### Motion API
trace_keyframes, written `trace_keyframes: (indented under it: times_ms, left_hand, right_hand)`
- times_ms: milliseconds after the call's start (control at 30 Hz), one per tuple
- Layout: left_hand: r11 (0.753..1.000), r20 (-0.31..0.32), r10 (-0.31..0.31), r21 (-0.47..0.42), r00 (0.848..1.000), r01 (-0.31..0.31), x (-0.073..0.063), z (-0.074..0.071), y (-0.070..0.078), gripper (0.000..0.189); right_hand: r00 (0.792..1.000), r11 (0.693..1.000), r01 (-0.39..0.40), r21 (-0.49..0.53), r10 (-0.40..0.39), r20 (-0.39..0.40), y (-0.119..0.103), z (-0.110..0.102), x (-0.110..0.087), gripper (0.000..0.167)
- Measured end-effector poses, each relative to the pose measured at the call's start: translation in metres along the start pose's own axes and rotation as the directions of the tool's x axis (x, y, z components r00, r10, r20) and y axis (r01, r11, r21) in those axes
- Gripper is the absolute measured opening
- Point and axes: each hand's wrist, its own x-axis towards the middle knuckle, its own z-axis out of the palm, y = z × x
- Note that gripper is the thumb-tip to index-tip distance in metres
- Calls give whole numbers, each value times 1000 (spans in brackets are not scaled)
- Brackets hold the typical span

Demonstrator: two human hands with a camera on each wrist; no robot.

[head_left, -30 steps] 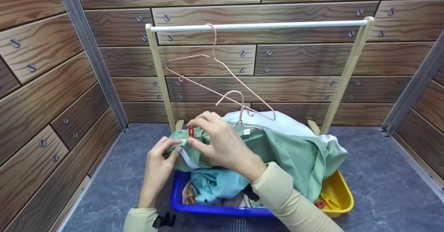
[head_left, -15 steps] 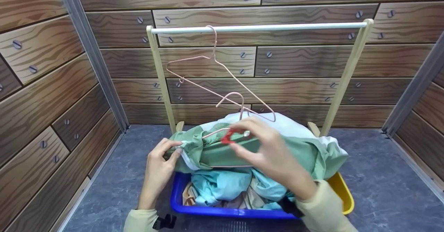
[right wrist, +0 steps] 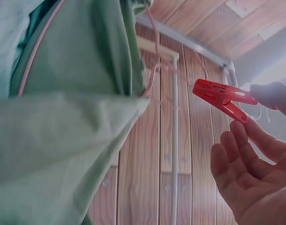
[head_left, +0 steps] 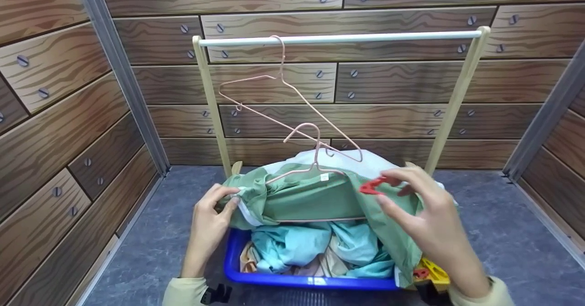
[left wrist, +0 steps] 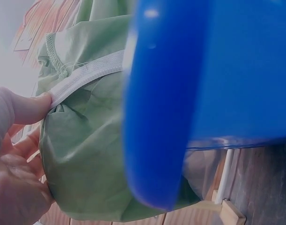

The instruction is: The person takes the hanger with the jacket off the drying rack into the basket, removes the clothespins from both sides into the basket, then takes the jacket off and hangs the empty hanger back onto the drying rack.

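A green garment (head_left: pixel 315 201) is draped around a pink wire hanger (head_left: pixel 316 148), whose hook stands upright. At the garment's left end my left hand (head_left: pixel 210 226) pinches the cloth between thumb and fingers; the left wrist view shows the thumb on a white trim strip (left wrist: pixel 93 72). My right hand (head_left: pixel 436 221) is over the garment's right side, apart from the cloth. Between its thumb and fingers it pinches a red clothespin (right wrist: pixel 222 96), with the tip pointing toward the garment.
Below is a blue basket (head_left: pixel 315 281) with turquoise and beige clothes (head_left: pixel 292 246). Yellow and red clothespins (head_left: pixel 434 271) lie in a yellow container at right, partly hidden. Behind, a rack with a white bar (head_left: pixel 365 37) carries another pink hanger (head_left: pixel 315 102). White cloth (head_left: pixel 365 159) lies behind.
My right hand has carried the red clothespin from the garment's left end across to its right side. The left hand has kept its pinch in the same place.
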Motion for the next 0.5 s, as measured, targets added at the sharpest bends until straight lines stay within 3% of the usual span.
trace_keyframes:
  times_ms: [200, 333, 500]
  left_hand:
    - [1000, -2, 17, -5, 1000, -17, 1, 0, -1, 16]
    - [1000, 2, 15, -6, 1000, -15, 1, 1, -1, 16]
    - [1000, 6, -9, -4, 1000, 9, 0, 1, -1, 16]
  right_hand:
    - [984, 982, -176, -72, 173, -48, 17, -28, -23, 45]
    - [971, 965, -233, -121, 224, -82, 26, -46, -36, 44]
    - [934, 902, -356, -244, 346, -84, 37, -63, -55, 41]
